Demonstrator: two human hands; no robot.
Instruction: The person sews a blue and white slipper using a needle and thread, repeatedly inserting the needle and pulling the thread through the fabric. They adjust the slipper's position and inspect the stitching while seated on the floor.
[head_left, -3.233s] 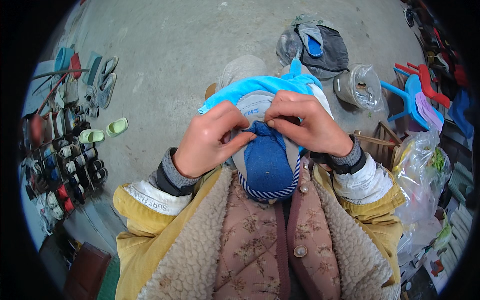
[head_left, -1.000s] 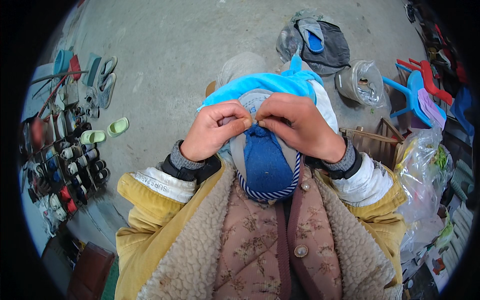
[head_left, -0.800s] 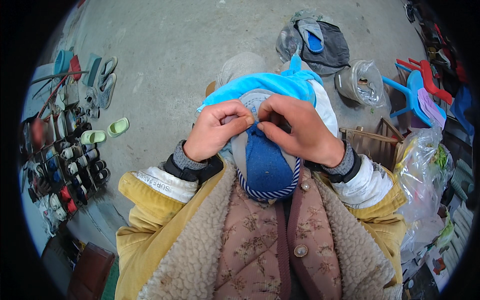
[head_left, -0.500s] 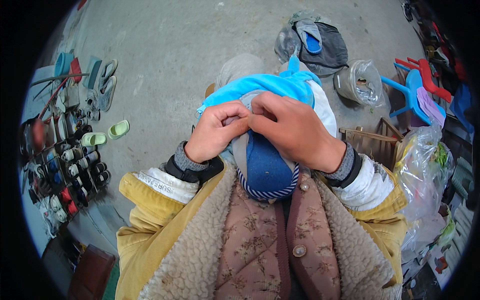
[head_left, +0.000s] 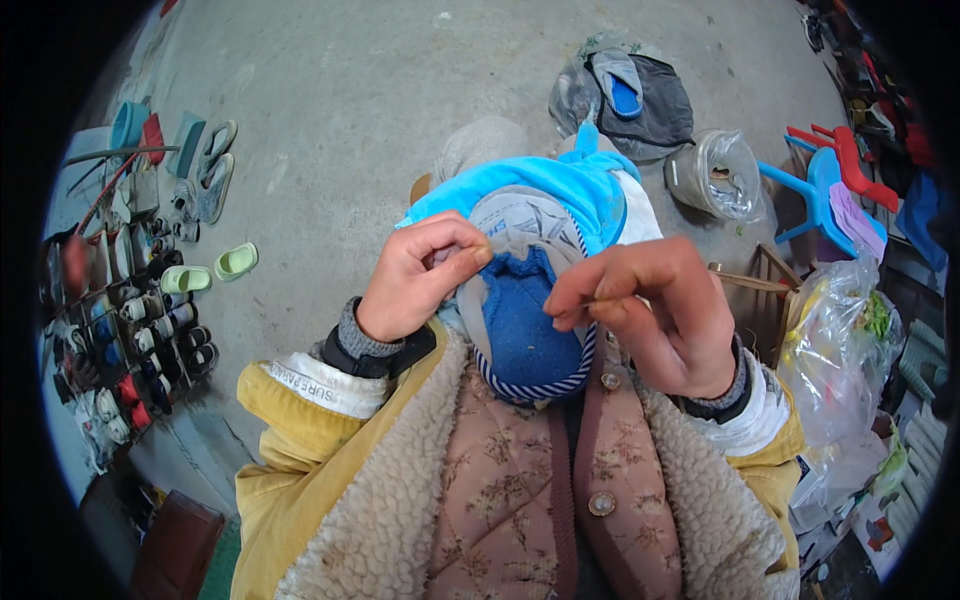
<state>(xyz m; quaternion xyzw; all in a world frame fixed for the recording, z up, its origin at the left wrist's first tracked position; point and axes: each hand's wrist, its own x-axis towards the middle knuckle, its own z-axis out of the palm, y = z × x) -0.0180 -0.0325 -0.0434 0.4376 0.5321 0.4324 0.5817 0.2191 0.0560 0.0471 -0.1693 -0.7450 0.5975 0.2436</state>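
On my lap rests a slipper (head_left: 530,335) with a blue fleece lining, a grey upper and a striped blue-and-white binding round its heel. My left hand (head_left: 425,275) is closed in a pinch on the left edge of the grey upper, where it meets the blue lining. My right hand (head_left: 660,315) is raised just right of the slipper, thumb and fingertips pressed together. A tiny thin thing may stick out at those fingertips, too small to name. Under the toe end lies a bright blue cloth (head_left: 590,185) across my knees.
Ahead on the concrete floor is a grey bag (head_left: 655,105) with another slipper (head_left: 625,85) on it. A lined bucket (head_left: 690,180), a blue stool (head_left: 820,190) and a clear plastic bag (head_left: 840,340) stand right. At left are a shoe rack (head_left: 150,320) and green slippers (head_left: 237,261).
My right hand has drawn away from my left, to the right and slightly down, uncovering the slipper's opening and grey upper. My left hand stays at the slipper's edge.
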